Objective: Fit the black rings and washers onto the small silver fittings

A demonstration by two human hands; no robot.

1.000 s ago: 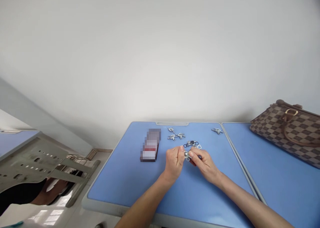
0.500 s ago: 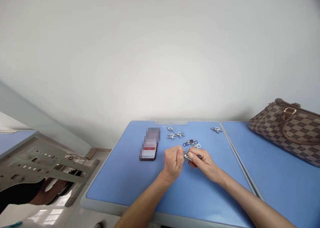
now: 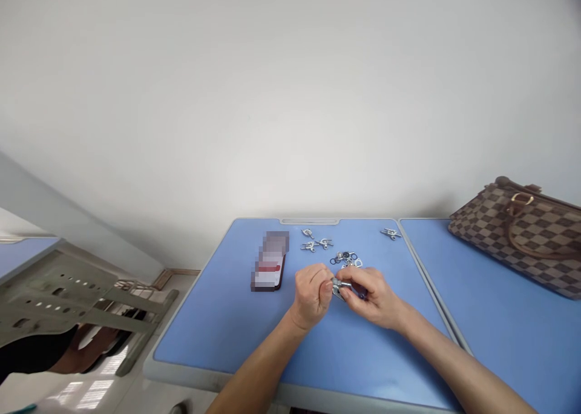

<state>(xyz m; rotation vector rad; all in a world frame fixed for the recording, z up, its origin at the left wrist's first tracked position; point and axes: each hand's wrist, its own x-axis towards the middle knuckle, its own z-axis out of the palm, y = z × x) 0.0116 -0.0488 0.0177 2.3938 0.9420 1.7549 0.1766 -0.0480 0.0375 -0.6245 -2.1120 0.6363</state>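
Both my hands meet above the blue table, holding a small silver metal fitting between them. My left hand pinches its left end. My right hand grips the other end, with a dark blue bit showing under the fingers that I cannot identify. Just beyond my fingers lies a small heap of black rings and silver washers. Farther back are several silver winged fittings, and another lies alone. Left of my hands is a pixelated, blurred flat object with a red band.
A brown checked handbag stands on an adjoining blue table to the right. A wall rises behind both tables. A grey metal frame stands at lower left, with a person's dark-clothed arm beyond it.
My hands have drawn closer together around the fitting, and my right hand now covers more of it. The whole scene has shifted slightly left in view.
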